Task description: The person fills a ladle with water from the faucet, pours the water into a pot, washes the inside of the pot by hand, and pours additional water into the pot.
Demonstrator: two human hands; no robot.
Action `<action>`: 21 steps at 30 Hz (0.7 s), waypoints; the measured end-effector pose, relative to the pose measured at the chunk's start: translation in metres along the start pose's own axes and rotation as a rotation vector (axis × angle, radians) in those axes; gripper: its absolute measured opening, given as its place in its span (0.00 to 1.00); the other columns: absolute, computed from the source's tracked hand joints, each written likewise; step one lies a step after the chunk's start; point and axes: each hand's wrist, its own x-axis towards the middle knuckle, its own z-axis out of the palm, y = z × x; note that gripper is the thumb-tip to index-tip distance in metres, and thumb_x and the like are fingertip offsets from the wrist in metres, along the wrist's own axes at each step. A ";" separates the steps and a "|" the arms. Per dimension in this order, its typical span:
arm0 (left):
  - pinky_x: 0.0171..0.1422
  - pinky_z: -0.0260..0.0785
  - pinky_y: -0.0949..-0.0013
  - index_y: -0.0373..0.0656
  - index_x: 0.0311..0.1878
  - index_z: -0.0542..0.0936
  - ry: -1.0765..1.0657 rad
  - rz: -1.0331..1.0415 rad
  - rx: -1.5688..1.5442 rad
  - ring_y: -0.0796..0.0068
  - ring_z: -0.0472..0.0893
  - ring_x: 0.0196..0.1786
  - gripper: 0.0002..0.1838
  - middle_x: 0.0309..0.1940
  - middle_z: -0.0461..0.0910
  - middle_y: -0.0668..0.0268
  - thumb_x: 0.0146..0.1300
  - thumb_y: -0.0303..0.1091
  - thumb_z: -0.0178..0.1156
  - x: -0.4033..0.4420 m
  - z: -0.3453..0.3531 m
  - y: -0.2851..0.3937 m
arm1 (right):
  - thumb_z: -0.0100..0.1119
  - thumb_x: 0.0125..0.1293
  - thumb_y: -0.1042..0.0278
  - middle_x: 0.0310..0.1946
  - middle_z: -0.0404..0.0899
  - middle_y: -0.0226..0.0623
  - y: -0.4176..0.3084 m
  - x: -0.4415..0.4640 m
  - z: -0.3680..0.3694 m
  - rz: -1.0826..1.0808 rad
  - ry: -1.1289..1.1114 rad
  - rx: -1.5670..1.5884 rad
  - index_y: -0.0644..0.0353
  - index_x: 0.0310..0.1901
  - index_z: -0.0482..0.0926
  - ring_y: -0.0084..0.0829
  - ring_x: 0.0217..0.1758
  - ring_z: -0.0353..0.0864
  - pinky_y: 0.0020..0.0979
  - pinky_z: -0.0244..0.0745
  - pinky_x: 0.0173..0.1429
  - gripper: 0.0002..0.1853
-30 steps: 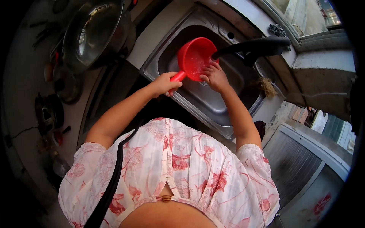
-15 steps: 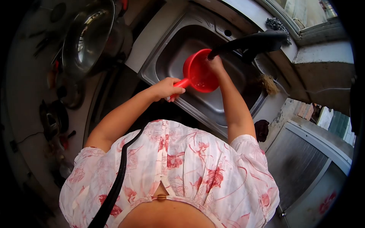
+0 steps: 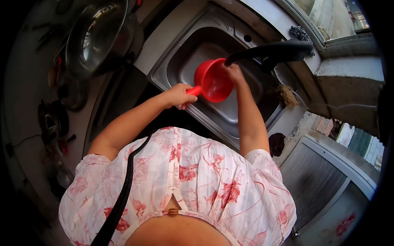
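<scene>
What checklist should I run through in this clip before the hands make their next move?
1. Left hand closed on the handle of the red dipper: ok.
2. Dipper held over the sink: ok.
3. Right hand at the dipper's rim, beside the black faucet's spout: ok.
4. Right fingertips in plain view: not ok, partly hidden.
5. Water running from the spout: cannot tell.
6. Amount of water in the dipper: cannot tell.
</scene>
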 end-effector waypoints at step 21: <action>0.17 0.63 0.78 0.38 0.51 0.70 0.131 0.088 -0.106 0.81 0.70 0.15 0.21 0.19 0.72 0.68 0.54 0.34 0.58 0.007 0.001 -0.002 | 0.52 0.48 0.71 0.38 0.76 0.50 -0.020 -0.060 0.042 -0.268 -0.400 -0.499 0.63 0.44 0.72 0.47 0.43 0.75 0.39 0.68 0.48 0.18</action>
